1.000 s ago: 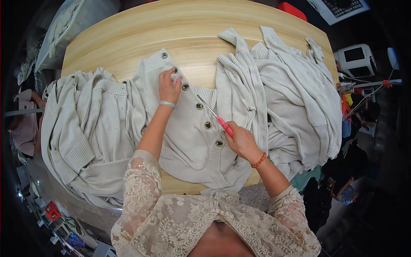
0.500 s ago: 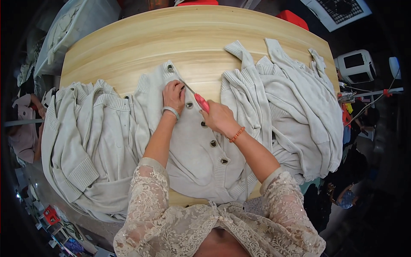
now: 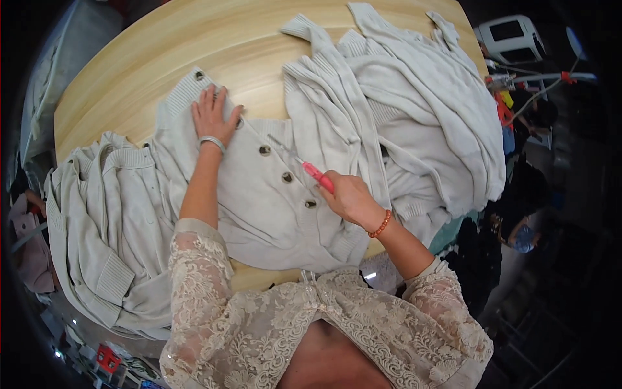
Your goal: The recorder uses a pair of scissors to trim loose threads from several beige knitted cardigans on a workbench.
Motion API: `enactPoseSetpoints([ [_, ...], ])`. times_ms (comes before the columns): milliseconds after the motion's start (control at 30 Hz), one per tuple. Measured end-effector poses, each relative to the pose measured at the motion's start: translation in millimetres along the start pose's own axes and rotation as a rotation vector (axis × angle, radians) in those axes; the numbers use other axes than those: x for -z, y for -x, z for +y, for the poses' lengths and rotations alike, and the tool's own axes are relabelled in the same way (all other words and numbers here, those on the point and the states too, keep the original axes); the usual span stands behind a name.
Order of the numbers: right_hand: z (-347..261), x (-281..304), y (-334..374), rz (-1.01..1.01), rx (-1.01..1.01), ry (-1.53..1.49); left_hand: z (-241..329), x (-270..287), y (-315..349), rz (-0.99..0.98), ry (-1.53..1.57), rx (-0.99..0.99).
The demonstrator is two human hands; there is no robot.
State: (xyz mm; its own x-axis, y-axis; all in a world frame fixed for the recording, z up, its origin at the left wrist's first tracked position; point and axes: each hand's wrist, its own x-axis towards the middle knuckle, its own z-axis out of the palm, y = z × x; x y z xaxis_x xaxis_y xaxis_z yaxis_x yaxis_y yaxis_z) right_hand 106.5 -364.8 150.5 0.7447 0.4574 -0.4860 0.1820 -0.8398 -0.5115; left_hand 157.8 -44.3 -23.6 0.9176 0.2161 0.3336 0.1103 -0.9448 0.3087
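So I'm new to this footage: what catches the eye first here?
A pale buttoned cardigan lies flat mid-table, the left hand pressing near its collar. The right hand holds red-handled scissors over the button row. Heaps of similar knitwear lie on both sides.

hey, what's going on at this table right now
A person in a lace top works on a pale grey knitted cardigan with dark buttons, spread flat on a round wooden table. The left hand presses its collar end flat. The right hand holds red-handled snips near the buttons. More pale knitwear is piled alongside.
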Motion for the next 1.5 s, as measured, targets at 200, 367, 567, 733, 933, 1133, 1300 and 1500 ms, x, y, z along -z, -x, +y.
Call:
enactPoseSetpoints([
  [200, 47, 6, 64, 0.291, -0.319, 0.062, -10, 12, 1, 0.018, 0.075, -0.052],
  [367, 73, -7, 79, 0.306, -0.273, -0.070, -9, 49, 17, 0.046, 0.081, -0.185],
  [567, 89, -1, 89, 0.404, -0.267, -0.381, -95, 125, 60, 0.274, -0.169, -0.124],
  [733, 89, 21, 115, 0.324, -0.248, -0.680, -117, 146, 106, 0.128, -0.713, 0.220],
  [933, 108, 2, 131, 0.643, -0.316, -0.122, 82, 97, 70, -0.205, 0.613, 0.169],
  [1133, 121, -48, 118, 0.637, -0.284, -0.201, 267, 14, 23, -0.718, 1.226, 0.427],
  [1300, 118, -49, 123, 0.663, -0.241, -0.276, 311, -39, 21, -0.421, 0.727, 0.452],
  [1500, 118, -63, 101, 0.783, -0.195, -0.247, 307, -71, 11, -0.394, 0.879, 0.628],
])
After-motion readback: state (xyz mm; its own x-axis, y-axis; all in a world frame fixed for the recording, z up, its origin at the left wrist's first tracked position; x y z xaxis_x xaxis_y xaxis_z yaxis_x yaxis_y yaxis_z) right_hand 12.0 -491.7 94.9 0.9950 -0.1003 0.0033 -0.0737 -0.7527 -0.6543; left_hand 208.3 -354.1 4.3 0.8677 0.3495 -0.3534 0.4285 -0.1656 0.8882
